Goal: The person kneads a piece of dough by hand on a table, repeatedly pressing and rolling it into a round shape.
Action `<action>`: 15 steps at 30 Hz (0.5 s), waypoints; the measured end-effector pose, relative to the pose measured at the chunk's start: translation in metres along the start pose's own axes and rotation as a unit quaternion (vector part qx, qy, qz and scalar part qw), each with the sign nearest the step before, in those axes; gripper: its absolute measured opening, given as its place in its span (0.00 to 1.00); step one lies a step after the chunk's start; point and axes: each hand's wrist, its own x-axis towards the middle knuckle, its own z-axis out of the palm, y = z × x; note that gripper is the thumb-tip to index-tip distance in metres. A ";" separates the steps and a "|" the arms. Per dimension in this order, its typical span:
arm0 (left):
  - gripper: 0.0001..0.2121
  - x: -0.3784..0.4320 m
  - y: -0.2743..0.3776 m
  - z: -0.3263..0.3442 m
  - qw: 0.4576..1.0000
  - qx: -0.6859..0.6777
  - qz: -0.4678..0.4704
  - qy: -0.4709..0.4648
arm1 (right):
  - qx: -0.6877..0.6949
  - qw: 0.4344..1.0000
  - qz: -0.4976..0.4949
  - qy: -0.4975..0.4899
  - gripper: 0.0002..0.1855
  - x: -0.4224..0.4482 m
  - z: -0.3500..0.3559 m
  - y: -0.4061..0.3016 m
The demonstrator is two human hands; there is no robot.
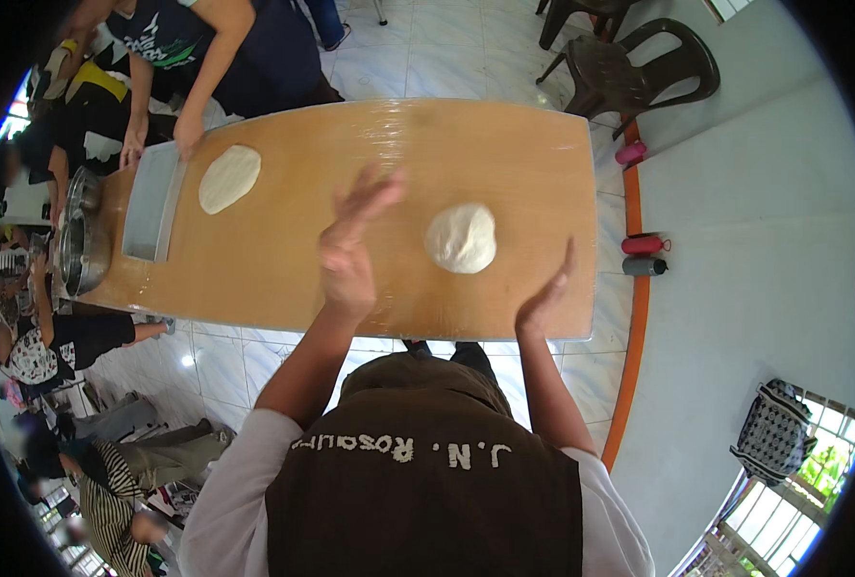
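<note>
A rounded lump of dough [462, 239] rests on the plastic-covered table [398, 288], between my two hands and touched by neither. My left hand [355, 238], slightly blurred, is raised to the left of the dough with its fingers apart and nothing in it. On the dough's right, my right hand [546, 292] is held edge-on over the table, fingers extended, holding nothing. A flattened oval of dough [230, 179] lies farther left, beside a rectangular metal pan [150, 202].
Another person's hands [188, 133] touch the pan's far end. Metal bowls [81, 245] stand at the table's left end. A brown plastic chair [636, 76] is beyond the far right corner. Bottles [643, 245] stand by the wall at right. Several people are at left.
</note>
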 end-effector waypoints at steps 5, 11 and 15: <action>0.28 -0.051 -0.125 0.087 0.970 0.191 -0.130 0.070 | -0.021 0.997 0.001 -0.081 0.33 -0.006 0.017 0.044; 0.24 0.003 -0.185 0.127 0.947 0.261 -0.173 -0.069 | -0.205 0.924 -0.095 -0.308 0.27 0.092 0.092 0.079; 0.26 0.025 -0.211 0.112 0.843 0.498 -0.192 -0.073 | -0.111 0.951 0.048 -0.283 0.30 0.096 0.113 0.078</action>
